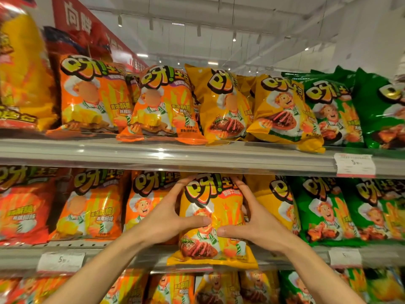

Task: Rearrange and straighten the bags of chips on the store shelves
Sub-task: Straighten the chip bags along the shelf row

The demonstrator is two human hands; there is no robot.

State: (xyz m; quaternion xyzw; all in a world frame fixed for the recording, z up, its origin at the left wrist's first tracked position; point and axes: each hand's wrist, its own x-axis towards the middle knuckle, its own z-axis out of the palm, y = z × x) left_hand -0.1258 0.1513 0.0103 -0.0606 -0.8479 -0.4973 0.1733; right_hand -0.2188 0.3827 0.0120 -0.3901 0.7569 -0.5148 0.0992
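Both hands clasp the yellow bag (211, 218): left hand (162, 218) at 9 o'clock, right hand (255, 222) at 3, thumbs across its front. Their fingertips vanish behind it, and the shelf edge (197, 160) above hides its top.

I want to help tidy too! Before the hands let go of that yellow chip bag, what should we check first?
1. Both hands hold the bag: ok. The left hand and right hand grip the yellow bag at its sides.
2. Bag upright, picture facing out: ok.
3. Bag fully back on the middle shelf: not ok, its bottom hangs over the front edge.
4. Bag sits with its own colour: ok, another yellow bag is beside it.
5. Room behind the bag: cannot tell, hidden.
6. Top shelf tidy: not ok, a yellow bag there leans.
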